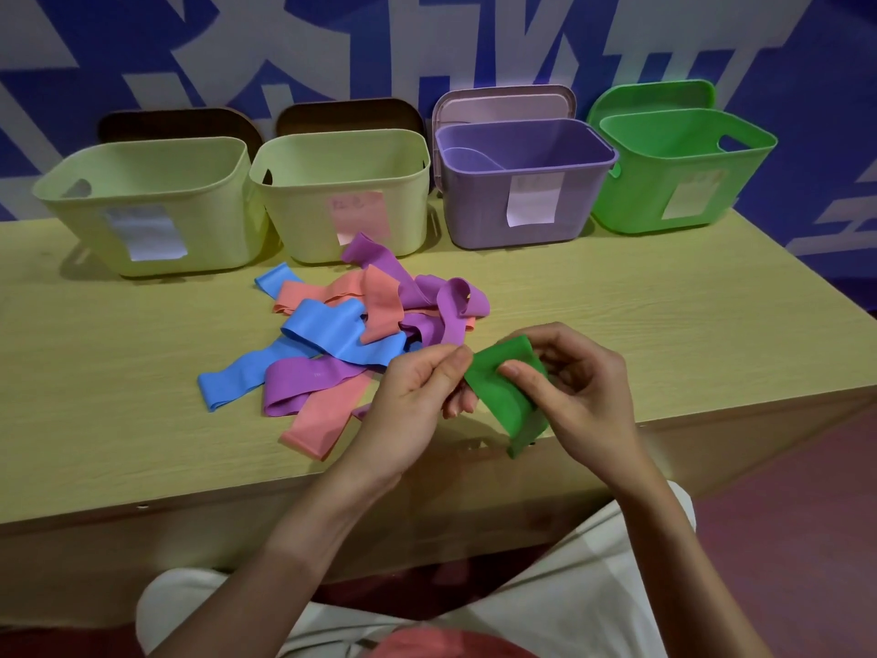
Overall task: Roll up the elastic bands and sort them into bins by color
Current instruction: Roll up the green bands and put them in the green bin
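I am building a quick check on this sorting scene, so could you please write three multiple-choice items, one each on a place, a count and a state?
1. Where does the green bin stand in the row?
A. far left
B. far right
C. second from left

2. How many bins stand on the table?
A. four
B. two
C. six

3. What is the state of the green band?
A. lying flat in the pile
B. already inside a bin
C. held by both hands above the table's front edge

Answers:
1. B, it is the last bin on the right, beside the purple bin.
2. A, two pale yellow-green bins, one purple and one green.
3. C, the left hand and the right hand both pinch it with their fingers.
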Motion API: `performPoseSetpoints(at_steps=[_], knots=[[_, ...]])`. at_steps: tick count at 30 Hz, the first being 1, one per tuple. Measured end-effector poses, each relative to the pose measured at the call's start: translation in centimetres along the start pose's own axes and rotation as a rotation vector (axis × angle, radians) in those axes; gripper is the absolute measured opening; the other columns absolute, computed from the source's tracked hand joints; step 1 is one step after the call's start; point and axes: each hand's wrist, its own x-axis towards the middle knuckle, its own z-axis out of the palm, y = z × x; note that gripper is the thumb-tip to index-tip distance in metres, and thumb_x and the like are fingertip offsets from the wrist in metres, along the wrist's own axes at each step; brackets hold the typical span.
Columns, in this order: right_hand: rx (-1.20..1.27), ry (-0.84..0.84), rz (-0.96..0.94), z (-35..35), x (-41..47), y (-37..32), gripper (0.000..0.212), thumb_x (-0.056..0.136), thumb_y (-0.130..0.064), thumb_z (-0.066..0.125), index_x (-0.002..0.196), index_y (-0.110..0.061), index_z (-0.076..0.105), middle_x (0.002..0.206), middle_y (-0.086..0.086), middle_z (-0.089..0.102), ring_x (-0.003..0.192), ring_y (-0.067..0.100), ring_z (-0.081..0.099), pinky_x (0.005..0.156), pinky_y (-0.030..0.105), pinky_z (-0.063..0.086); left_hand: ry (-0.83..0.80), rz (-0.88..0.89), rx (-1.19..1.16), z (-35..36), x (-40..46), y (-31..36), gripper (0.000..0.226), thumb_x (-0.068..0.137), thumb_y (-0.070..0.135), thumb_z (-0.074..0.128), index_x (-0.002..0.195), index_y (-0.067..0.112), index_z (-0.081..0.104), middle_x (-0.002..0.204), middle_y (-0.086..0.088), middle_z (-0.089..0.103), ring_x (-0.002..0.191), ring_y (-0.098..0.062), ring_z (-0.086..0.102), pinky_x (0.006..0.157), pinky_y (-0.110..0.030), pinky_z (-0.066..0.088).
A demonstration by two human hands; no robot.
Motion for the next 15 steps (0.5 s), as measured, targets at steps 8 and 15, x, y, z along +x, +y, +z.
performPoseSetpoints(at_steps=[8,15], knots=[[0.027,0.071,0.024,0.05,-0.37,0.66,0.010,0.080,-0.010,0.069,0.078,-0.013,0.060,0.069,-0.011,0.066,0.062,-0.001,0.059,0.058,0.012,0.043,0.006,0.031,0.032,-0.09,0.12,0.30,0.028,0.095,0.030,0.052,0.095,0.007,0.068,0.064,0.004,0.056,0.060,-0.007,0.051,0.059,-0.022,0.042],[0.033,0.087,0.039,0.49,-0.20,0.56,0.012,0.078,-0.015,0.073,0.081,-0.013,0.062,0.072,-0.010,0.067,0.065,0.000,0.060,0.061,0.013,0.045,0.143,0.090,0.156,0.46,-0.04,0.05,0.012,0.090,0.010,0.060,0.092,0.018,0.068,0.063,0.013,0.059,0.057,-0.001,0.050,0.058,-0.015,0.043]])
